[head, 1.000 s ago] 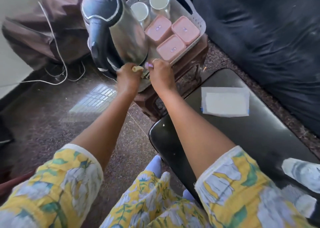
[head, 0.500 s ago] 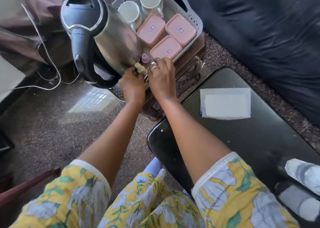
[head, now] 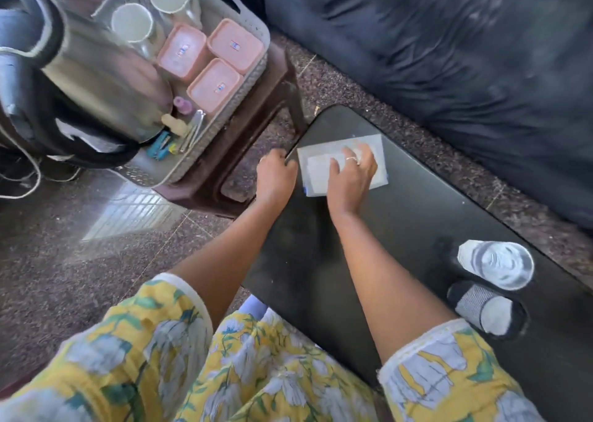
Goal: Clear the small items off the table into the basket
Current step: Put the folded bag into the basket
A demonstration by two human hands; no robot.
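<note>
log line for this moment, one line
stage: reach for packet | right hand: flat on white packet | left hand: at table edge | basket: small items inside

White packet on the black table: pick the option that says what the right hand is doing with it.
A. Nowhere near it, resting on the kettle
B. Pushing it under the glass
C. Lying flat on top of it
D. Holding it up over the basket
C: the right hand lies palm down, fingers spread, on the white packet, which is still flat on the black table, apart from the basket.
</note>
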